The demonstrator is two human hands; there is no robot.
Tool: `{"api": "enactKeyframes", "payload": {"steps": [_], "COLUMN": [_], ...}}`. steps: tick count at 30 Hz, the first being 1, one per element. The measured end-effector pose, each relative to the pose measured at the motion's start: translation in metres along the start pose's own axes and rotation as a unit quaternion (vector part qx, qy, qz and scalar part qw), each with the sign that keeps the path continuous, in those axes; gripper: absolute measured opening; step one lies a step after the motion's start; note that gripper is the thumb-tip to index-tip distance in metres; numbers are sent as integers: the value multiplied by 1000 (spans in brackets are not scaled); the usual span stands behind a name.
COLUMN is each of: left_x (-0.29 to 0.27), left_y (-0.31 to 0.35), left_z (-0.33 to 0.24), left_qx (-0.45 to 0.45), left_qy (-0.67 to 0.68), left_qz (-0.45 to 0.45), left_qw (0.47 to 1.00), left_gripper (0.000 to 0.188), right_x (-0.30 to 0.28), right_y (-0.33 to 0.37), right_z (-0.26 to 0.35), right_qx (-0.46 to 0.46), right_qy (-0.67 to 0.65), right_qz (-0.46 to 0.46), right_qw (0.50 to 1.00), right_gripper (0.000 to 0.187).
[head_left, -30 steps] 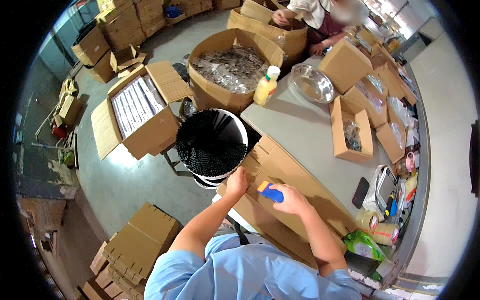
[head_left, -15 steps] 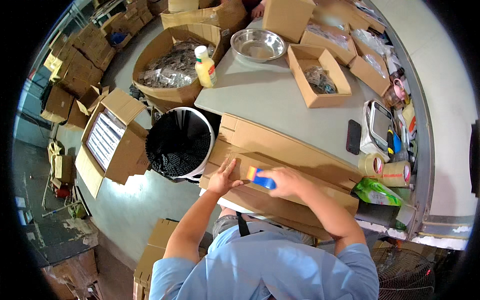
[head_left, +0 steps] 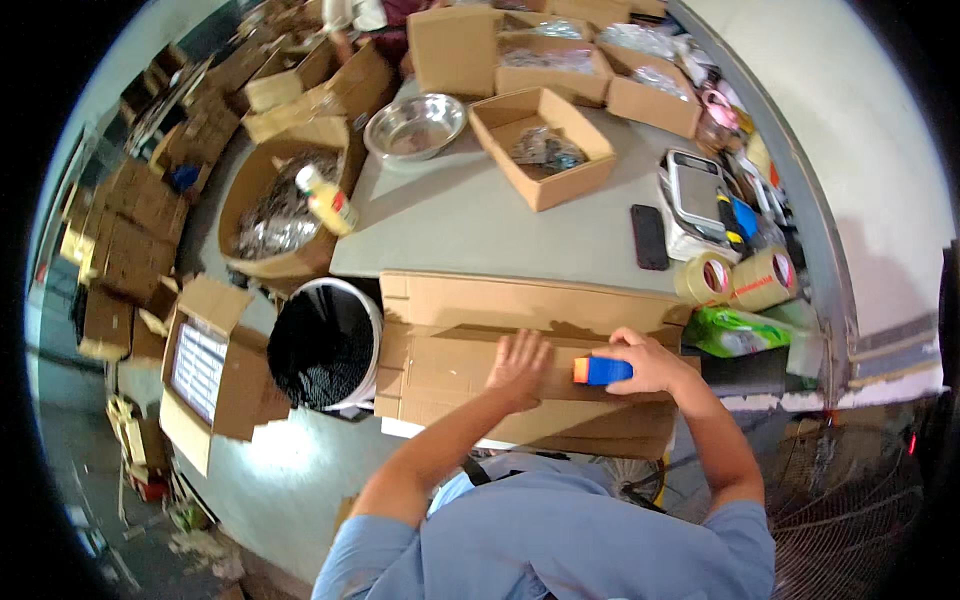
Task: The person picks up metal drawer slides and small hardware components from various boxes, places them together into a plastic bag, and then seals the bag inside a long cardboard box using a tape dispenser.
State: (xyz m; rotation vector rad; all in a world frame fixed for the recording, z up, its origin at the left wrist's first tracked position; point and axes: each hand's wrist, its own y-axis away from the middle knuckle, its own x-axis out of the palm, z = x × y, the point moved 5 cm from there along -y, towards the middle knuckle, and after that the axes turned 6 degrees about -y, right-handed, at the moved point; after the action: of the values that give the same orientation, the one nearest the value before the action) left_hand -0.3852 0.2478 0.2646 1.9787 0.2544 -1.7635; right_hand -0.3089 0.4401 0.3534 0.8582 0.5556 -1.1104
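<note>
A long brown cardboard box [head_left: 440,358] lies along the front edge of the table, its long flaps spread. My left hand [head_left: 519,370] rests flat on the middle of the cardboard, fingers stretched out. To its right, my right hand [head_left: 648,362] grips a small blue handheld tool [head_left: 608,372] with an orange end pointing left. The tool is at the cardboard's surface, along the seam area; its exact kind is hard to make out. Part of its far end is hidden by my right hand.
A bin of black netting [head_left: 322,345] and an open carton [head_left: 240,385] stand at left. On the table are a steel bowl [head_left: 415,127], an open box [head_left: 545,185], a phone [head_left: 649,237], tape rolls [head_left: 705,277] and a green pouch [head_left: 738,332]. Another person's arm [head_left: 341,46] shows far back.
Both hands have moved right along the cardboard, my right hand carrying the blue tool. The camera view has shifted, so the table things appear further left.
</note>
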Motion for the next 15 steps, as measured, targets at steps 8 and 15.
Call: {"api": "enactKeyframes", "payload": {"steps": [8, 15], "left_x": [10, 61], "left_y": [21, -19], "left_z": [-8, 49], "left_qx": [26, 82], "left_qy": [16, 510], "left_qz": [70, 440], "left_qw": [997, 734], "left_gripper": [97, 84], "right_x": [45, 217], "right_y": [127, 112], "right_z": [-80, -69], "right_qx": [260, 295], "right_qy": [-173, -428], "right_qz": [-560, -655], "right_qw": [768, 548], "right_gripper": [46, 80]}}
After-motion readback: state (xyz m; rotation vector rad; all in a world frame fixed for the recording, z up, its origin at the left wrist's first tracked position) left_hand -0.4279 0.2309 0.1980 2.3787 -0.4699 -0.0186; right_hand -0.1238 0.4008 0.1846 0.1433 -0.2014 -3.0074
